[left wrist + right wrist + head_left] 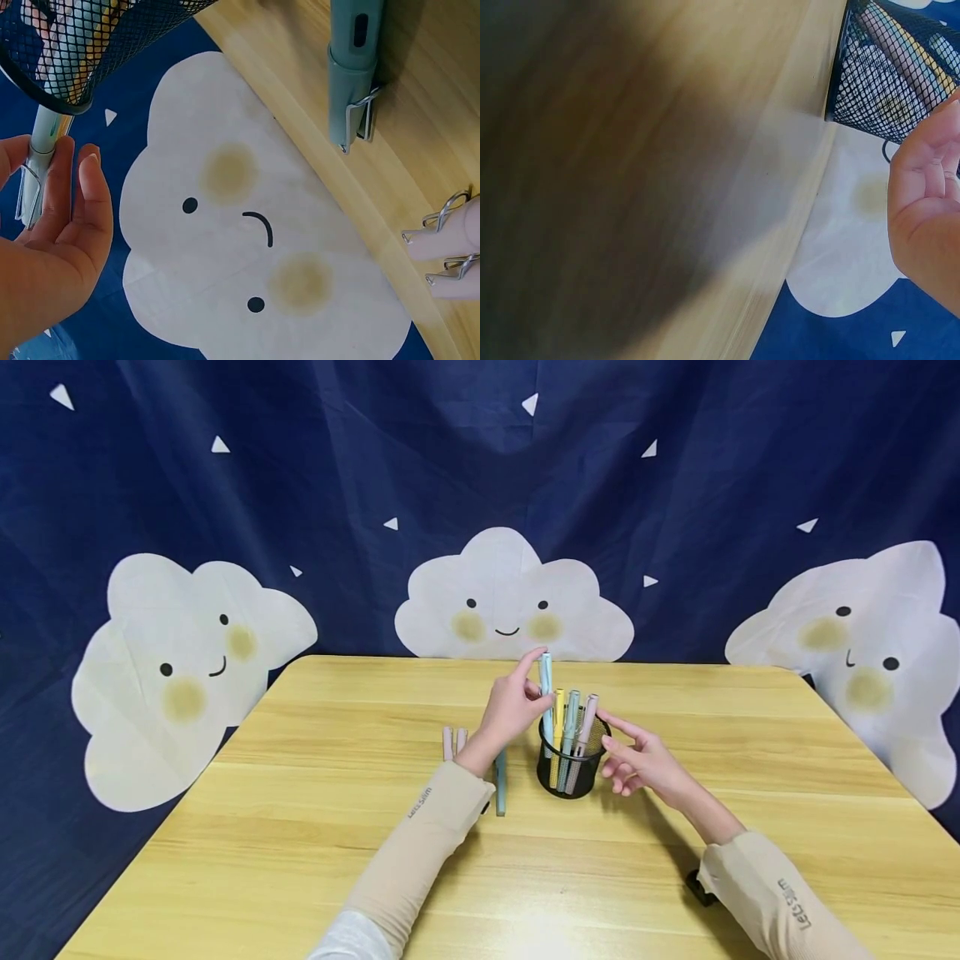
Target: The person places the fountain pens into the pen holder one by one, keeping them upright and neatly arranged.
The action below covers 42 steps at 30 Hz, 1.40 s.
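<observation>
My left hand [512, 703] pinches a light blue pen [546, 672] near its clipped upper end; the pen's lower part is inside the black mesh pen holder [576, 774]. A yellow pen [558, 702], a grey-green pen [572, 706] and a pale purple pen [589, 706] lean in the same holder. In the left wrist view, the light blue pen [46, 135] shows between thumb and fingers. My right hand [645, 764] touches the holder's right side at the rim, index finger extended and the other fingers loosely bent. In the right wrist view it lies beside the mesh [877, 90].
On the wooden table [337, 860], a dark teal pen [500, 785] lies left of the holder, partly behind the left forearm. Two pale pink-purple pens [447, 743] lie farther left, their lower parts hidden by the arm. A dark blue curtain [337, 485] with clouds hangs behind the table.
</observation>
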### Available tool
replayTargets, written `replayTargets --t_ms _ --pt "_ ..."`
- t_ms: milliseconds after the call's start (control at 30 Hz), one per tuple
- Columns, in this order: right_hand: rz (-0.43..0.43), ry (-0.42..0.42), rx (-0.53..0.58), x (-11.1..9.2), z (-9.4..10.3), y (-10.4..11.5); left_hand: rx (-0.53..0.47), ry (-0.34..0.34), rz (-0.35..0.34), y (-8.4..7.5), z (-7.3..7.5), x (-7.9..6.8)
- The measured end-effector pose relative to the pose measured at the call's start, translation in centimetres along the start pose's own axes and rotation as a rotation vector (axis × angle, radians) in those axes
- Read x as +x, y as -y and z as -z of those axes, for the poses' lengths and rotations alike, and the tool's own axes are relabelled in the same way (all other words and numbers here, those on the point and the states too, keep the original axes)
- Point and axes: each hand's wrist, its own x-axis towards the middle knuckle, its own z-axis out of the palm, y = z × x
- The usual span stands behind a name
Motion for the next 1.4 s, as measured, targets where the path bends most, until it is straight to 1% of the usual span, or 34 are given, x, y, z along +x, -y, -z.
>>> replayTargets --t_ms 267,567,900,1167,1400 --pt "0.005 -0.003 -0.011 0.09 0.1 -0.11 0.079 0.034 0.011 -0.05 -0.19 -0.14" --pt "-0.002 -0.009 -0.01 0.01 0.04 -0.11 0.138 0.047 0.006 -0.03 -0.28 -0.26" --pt "0.002 -0.018 0.003 0.03 -0.04 -0.12 0.15 0.084 0.047 0.0 -0.08 -0.33" --pt "-0.014 -0.004 0.089 -0.14 -0.38 -0.02 0.157 0.13 0.067 -0.18 0.02 -0.49" --pt "-0.03 -0.021 0.117 -0.08 -0.58 0.78 0.187 0.157 0.084 -0.15 -0.06 -0.5"
